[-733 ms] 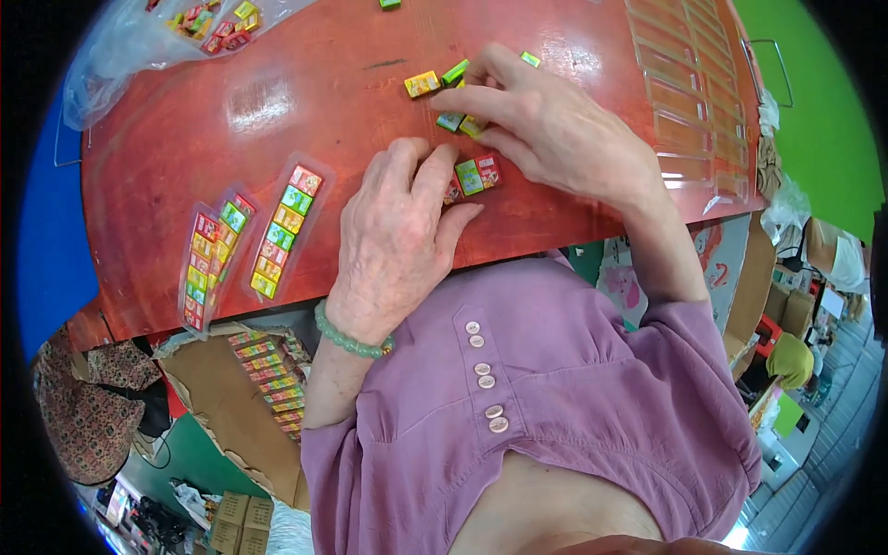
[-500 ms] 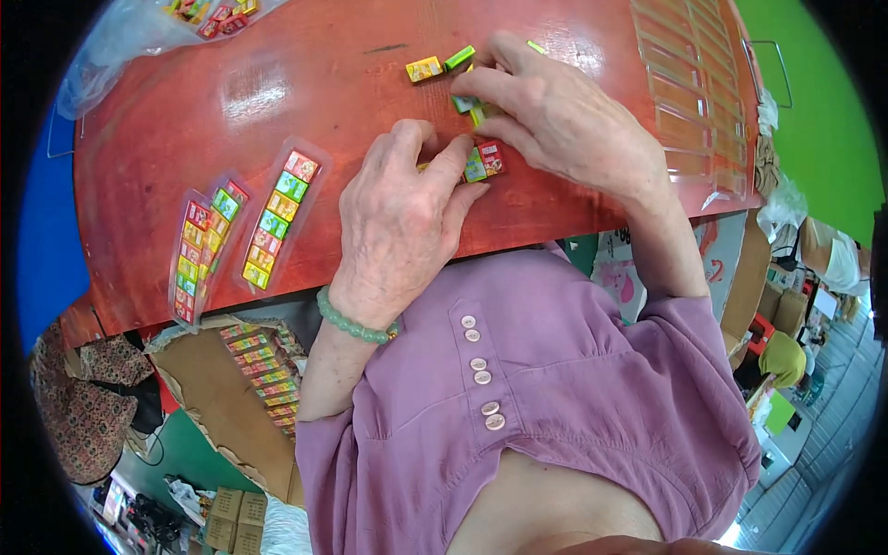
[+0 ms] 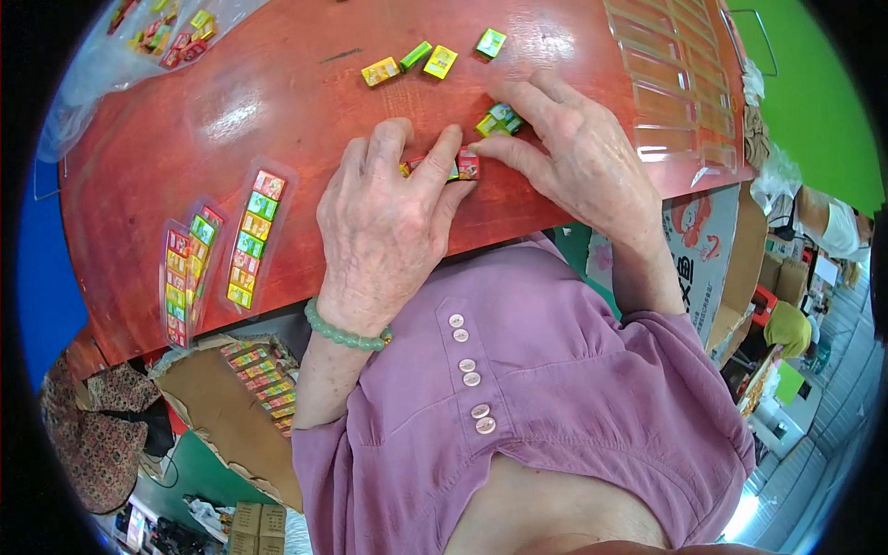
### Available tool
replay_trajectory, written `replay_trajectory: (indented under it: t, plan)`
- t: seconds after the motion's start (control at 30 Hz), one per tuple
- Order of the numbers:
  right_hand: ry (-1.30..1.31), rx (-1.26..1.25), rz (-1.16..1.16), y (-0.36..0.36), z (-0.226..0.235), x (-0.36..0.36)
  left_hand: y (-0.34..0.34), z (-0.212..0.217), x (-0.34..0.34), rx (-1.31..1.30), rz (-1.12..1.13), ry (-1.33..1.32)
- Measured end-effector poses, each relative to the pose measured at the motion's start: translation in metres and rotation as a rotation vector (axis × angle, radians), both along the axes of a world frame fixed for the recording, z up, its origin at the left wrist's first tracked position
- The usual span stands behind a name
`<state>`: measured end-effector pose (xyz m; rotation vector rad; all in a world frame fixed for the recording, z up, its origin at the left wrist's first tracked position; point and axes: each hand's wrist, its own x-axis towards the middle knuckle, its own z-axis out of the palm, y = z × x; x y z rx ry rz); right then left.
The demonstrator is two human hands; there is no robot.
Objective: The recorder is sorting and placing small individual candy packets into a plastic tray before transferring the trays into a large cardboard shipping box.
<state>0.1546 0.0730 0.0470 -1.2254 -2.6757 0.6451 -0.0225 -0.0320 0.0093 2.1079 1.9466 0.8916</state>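
My left hand [image 3: 384,208], with a green bead bracelet [image 3: 344,335] on its wrist, is closed around a short row of tiny printed boxes on the table, partly hidden by the fingers. A red box [image 3: 469,164] shows at the row's right end. My right hand [image 3: 583,157] curls over a couple of small green boxes [image 3: 499,120], fingers behind them and thumb tip close to the red box. Beyond the hands lie a yellow box [image 3: 379,71], a narrow green box [image 3: 415,55], another yellow box [image 3: 440,62] and a green-and-white box [image 3: 490,44].
Clear plastic strips filled with coloured boxes [image 3: 250,242] lie at the left of the red table [image 3: 296,102]. A clear ribbed plastic tray [image 3: 668,83] sits at the right. A plastic bag [image 3: 74,102] with more boxes is at the far left. Below, an open carton [image 3: 217,407] holds filled strips.
My right hand has drawn back toward the right with the green boxes, uncovering a yellow box. My left hand stays on the row. The whole view has shifted slightly.
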Motion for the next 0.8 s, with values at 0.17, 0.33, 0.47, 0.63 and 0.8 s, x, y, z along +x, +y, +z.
replay_trajectory:
  t: [0.17, 0.33, 0.47, 0.63, 0.8]
  plan:
    - [0.111, 0.028, 0.204, 0.021, 0.0, 0.01, 0.001, -0.001, 0.001, 0.008, -0.024, 0.054]
    - [0.118, 0.035, 0.357, 0.031, -0.01, 0.007, 0.003, -0.002, 0.001, 0.034, -0.013, 0.062]
    - [-0.002, -0.047, 0.347, 0.019, -0.004, 0.002, 0.0, -0.004, 0.001, 0.012, 0.058, 0.069]
    - [0.072, 0.033, 0.267, -0.013, -0.007, 0.002, 0.0, -0.004, 0.001, 0.002, 0.061, 0.102]
    - [0.164, 0.02, 0.179, -0.031, -0.014, 0.0, -0.003, 0.001, -0.004, -0.021, 0.041, 0.176]
